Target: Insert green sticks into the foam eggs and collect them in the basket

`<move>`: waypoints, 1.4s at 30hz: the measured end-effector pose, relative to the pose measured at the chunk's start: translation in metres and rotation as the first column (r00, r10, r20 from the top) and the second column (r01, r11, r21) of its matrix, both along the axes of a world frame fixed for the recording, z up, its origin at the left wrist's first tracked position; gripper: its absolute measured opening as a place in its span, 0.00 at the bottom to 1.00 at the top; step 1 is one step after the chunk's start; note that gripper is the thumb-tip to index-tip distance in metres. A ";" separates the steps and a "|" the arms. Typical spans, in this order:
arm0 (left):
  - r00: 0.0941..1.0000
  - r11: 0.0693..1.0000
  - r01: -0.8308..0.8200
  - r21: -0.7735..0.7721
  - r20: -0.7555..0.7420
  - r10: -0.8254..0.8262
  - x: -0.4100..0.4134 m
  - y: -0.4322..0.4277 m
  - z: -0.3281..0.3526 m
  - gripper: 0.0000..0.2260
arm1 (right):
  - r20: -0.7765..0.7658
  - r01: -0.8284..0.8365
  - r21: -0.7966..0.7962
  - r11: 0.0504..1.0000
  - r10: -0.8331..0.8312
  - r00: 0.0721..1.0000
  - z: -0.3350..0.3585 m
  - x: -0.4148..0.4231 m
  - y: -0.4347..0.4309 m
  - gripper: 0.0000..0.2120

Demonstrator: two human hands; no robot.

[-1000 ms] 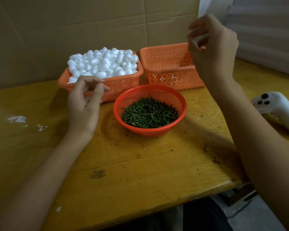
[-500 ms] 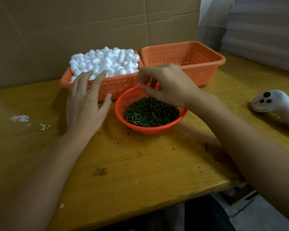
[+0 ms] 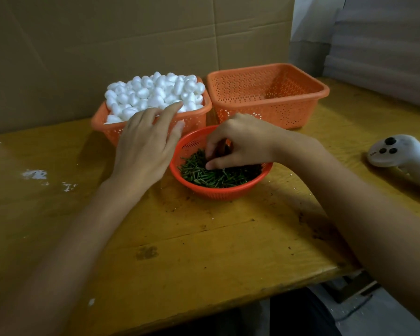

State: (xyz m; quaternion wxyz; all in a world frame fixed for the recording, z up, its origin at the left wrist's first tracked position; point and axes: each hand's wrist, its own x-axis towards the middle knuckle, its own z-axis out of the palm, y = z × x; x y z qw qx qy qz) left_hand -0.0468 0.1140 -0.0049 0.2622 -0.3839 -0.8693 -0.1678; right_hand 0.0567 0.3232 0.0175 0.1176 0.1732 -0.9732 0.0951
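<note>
Head view: the left hand (image 3: 148, 144) is spread loose, fingertips at the foam eggs (image 3: 153, 90) heaped in their basket (image 3: 102, 122). The right hand (image 3: 243, 141) curls into the round bowl (image 3: 218, 192) of green sticks (image 3: 204, 177); I cannot tell whether it grips one. A second basket (image 3: 323, 92) stands behind, and a white controller (image 3: 403, 151) lies on the surface (image 3: 204, 238) to the right.

The right hand (image 3: 243, 141) covers the far side of the round orange mesh bowl (image 3: 218, 194). Its curled fingertips are in shadow among the short green sticks (image 3: 218, 177), so a pinch cannot be told. The left hand (image 3: 146, 146) is blurred at the fingers over the near rim of the left square orange basket (image 3: 194, 117), and contact is unclear. The right edge cuts off the white plastic controller (image 3: 403, 151).
</note>
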 end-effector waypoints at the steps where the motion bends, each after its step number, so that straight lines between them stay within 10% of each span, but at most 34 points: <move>1: 1.000 1.000 -0.005 -0.028 0.028 0.006 -0.003 0.003 0.004 0.22 | 0.002 -0.004 0.007 1.000 0.004 1.000 0.000 0.000 0.000 0.11; 30: 0.974 0.999 -0.036 -0.013 0.224 0.037 -0.021 0.027 0.026 0.15 | 0.021 -0.023 0.014 1.000 0.023 1.000 0.000 -0.001 -0.003 0.10; 42: 0.988 0.846 0.042 0.532 0.104 -0.115 -0.018 0.021 0.035 0.10 | 0.018 -0.033 0.004 0.999 0.033 0.999 0.001 -0.001 -0.003 0.09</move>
